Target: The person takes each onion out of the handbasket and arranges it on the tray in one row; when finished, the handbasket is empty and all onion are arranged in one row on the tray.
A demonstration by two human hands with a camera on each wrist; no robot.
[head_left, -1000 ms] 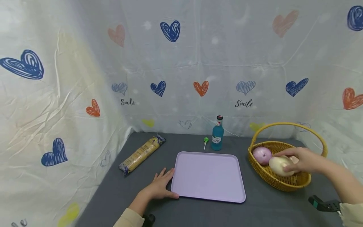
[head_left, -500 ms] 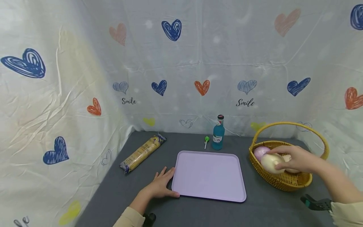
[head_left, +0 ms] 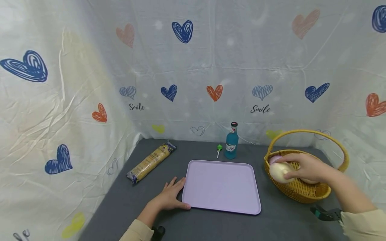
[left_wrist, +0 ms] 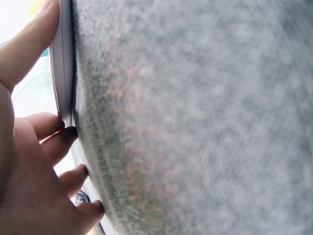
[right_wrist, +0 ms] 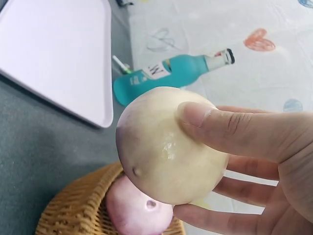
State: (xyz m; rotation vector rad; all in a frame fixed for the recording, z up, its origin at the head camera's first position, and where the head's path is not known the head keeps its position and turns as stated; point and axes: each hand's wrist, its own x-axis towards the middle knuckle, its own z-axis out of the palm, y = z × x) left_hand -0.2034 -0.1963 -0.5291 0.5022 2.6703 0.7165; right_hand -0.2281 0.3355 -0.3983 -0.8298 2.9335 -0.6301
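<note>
My right hand [head_left: 307, 167] holds a smooth, round cream-coloured vegetable or fruit [right_wrist: 161, 147] with a faint purple tinge, its exact kind unclear. Thumb and fingers grip it from either side, over the left rim of the yellow wicker basket [head_left: 297, 195]. Partly hidden behind it, a pinkish-purple round one [right_wrist: 137, 208] with a small dimple lies in the basket. Another pale item [head_left: 309, 181] shows under the right hand, mostly covered. My left hand [head_left: 170, 197] rests with spread fingers at the near left corner of the lilac tray [head_left: 221, 187], thumb and fingertips touching its edge.
Behind the tray stand a blue bottle [head_left: 231, 144] with a black cap and a green lollipop [head_left: 219, 148]. A long yellow packet [head_left: 150, 163] lies at the left on the grey table [head_left: 211, 227]. The basket's tall handle [head_left: 307, 131] arches over its opening.
My right hand has moved left with the cream-coloured round thing, from inside the basket to above its left rim. The left hand and the tray have stayed in place.
</note>
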